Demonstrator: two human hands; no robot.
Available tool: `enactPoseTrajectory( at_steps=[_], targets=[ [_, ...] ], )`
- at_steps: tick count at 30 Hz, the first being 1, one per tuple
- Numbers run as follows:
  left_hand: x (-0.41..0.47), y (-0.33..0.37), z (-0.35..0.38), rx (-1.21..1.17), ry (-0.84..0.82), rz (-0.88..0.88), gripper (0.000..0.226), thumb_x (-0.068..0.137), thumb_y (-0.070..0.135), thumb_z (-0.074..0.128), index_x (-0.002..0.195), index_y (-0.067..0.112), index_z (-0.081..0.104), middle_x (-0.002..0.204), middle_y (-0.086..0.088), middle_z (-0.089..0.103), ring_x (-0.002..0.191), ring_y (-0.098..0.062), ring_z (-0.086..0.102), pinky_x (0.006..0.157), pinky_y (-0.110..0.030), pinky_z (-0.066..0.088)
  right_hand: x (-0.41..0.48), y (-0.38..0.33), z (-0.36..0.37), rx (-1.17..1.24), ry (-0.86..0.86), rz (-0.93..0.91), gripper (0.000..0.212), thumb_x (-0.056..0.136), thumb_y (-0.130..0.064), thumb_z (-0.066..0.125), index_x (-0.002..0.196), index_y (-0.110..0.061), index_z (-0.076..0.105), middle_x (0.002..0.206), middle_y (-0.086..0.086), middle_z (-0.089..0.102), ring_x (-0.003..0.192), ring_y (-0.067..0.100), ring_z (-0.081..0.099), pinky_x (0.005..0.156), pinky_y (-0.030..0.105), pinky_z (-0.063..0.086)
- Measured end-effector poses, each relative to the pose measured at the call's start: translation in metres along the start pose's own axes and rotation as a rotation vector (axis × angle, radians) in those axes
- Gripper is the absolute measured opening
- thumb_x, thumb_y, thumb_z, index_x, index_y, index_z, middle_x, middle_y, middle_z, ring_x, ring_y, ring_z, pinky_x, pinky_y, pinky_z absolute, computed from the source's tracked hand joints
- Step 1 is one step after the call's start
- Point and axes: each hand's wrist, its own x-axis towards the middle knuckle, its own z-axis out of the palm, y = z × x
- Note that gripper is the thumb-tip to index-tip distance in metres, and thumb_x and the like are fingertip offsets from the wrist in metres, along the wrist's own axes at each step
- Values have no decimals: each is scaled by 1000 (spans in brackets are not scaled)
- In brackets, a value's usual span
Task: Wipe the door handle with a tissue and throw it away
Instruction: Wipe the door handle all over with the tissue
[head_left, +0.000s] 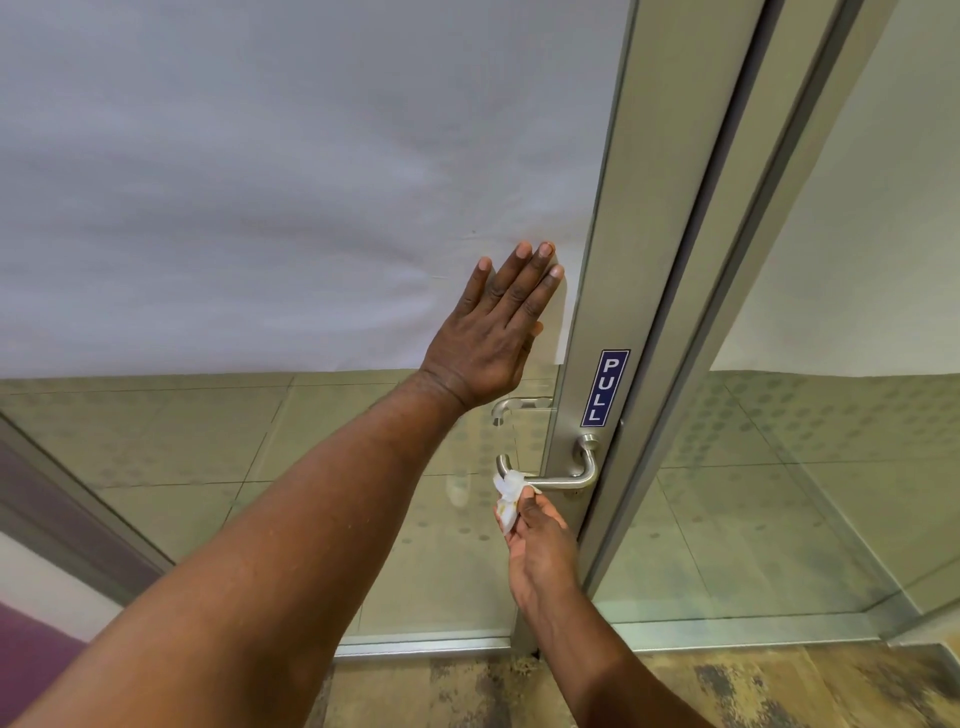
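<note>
A brushed-metal lever door handle (571, 480) sticks out from the aluminium door stile, below a blue PULL sticker (605, 387). My right hand (540, 551) pinches a crumpled white tissue (508, 493) and presses it around the free left end of the lever. My left hand (493, 338) lies flat, fingers spread, against the frosted glass panel just left of the stile and above the handle. It holds nothing.
The door is glass (260, 208), frosted above and clear below, and a second handle (511, 408) shows through it on the far side. A fixed glass panel (831, 415) stands to the right of the frame. Patterned carpet (727, 691) lies underfoot.
</note>
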Motion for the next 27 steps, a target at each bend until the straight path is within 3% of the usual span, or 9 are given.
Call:
enactPoseTrajectory(
  at_steps=[6,9,12,14,20,23,25,27],
  targets=[
    [-1,-1,-1,-12,-4,8,60,105,20,40,161,6,22,169,-17,21,157,-22,-1,128,-45,-4,5,15,9,-8,9,19,20,99,-2,59,114,-6,70,110,13,78,90,20,76,70,29,61],
    [-1,-1,-4,-30,-24,9,61,105,19,42,161,6,22,169,-17,21,157,-22,-1,128,-45,-4,5,20,16,13,11,40,24,97,-2,60,119,-7,69,118,15,75,102,22,73,86,32,58],
    [-2,0,-8,-74,-37,7,62,104,19,42,161,6,22,169,-18,20,157,-24,-1,128,-45,-4,3,21,23,17,17,61,27,99,-1,58,125,0,65,123,19,72,108,27,70,105,44,50],
    [-2,-1,-13,-104,-60,9,62,104,19,43,161,6,21,169,-17,17,157,-24,-3,128,-45,-4,0,21,25,9,25,84,27,100,-1,56,126,1,65,124,20,71,113,29,68,110,47,47],
    [-15,8,-34,-217,-118,9,62,104,20,46,161,6,25,170,-17,16,158,-25,0,128,-48,-1,-23,12,28,-53,40,109,17,99,-2,59,113,-3,69,98,12,80,92,26,77,92,46,58],
    [-45,23,-44,-313,-166,-52,47,104,24,50,149,10,49,164,-14,35,155,-28,24,127,-47,18,-30,1,32,-88,24,56,15,96,-4,64,108,-10,72,86,1,80,89,18,74,78,36,58],
    [-67,36,-50,-420,-209,-190,35,102,32,56,132,16,64,144,-8,57,136,-25,49,113,-43,39,-32,-10,34,-143,16,8,14,93,-9,69,106,-13,74,84,-4,79,79,10,73,71,30,53],
    [-84,49,-56,-532,-269,-377,31,99,38,60,124,22,68,125,2,65,116,-13,54,97,-34,42,-35,-22,34,-203,0,-51,12,93,-14,71,104,-13,75,82,-3,78,68,6,71,67,27,50]
  ],
)
